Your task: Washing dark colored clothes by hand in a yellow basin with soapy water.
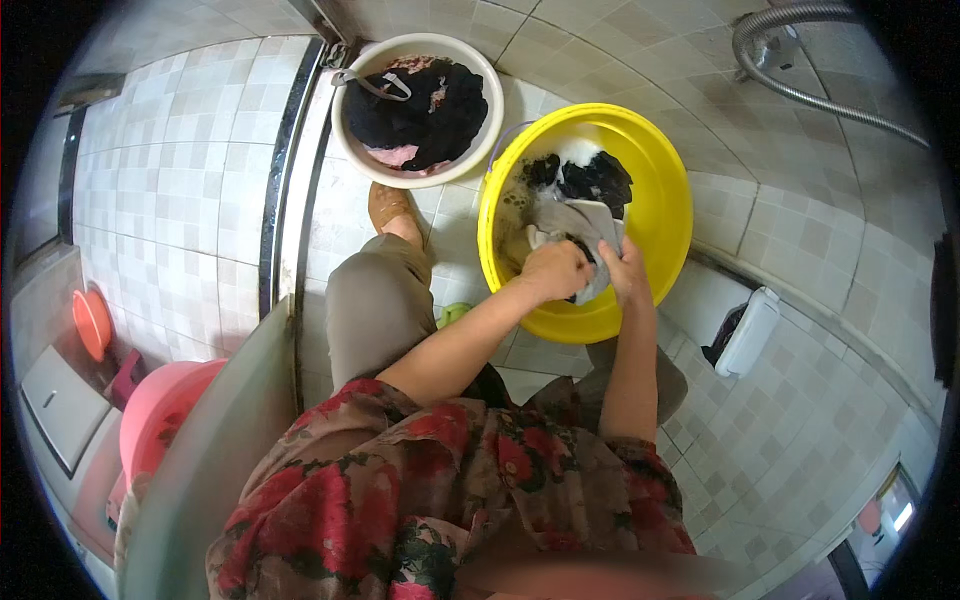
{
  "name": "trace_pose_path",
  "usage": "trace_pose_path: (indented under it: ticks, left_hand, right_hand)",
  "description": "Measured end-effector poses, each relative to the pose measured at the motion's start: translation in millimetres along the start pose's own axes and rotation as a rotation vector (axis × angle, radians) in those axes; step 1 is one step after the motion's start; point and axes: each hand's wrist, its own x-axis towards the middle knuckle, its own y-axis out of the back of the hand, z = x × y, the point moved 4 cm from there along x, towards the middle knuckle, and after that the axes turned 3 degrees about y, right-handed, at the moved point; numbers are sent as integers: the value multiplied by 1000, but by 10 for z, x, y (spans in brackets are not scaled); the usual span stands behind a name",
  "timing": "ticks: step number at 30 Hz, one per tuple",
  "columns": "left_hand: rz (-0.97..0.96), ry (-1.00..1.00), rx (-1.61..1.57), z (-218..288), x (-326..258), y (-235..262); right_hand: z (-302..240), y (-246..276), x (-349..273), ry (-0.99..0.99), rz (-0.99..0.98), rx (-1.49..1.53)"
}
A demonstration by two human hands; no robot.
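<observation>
Grips the grey cloth [566, 217] in the curled left hand [557, 270]; grips its right edge in the right hand [626, 270], apparently to steady the fabric between both. Holds the cloth inside the yellow basin [664, 205], close to white foam [582, 150] and black fabric [598, 182], presumably to contain drips. Has the white basin [494, 104], filled with mostly dark garments [445, 120], on the tiled floor [456, 222] just beside the yellow one, presumably to separate both loads within easy reach.
</observation>
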Motion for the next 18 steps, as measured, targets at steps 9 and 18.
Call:
trace_pose_path:
  ticks: [9,18]
  left_hand:
    - [726,413,-577,-642,285,136]
    - [575,838,-956,-827,357,-199]
  right_hand:
    - [1127,-1180,1088,230,-81,-1135]
    - [628,-524,907,-322,385,505]
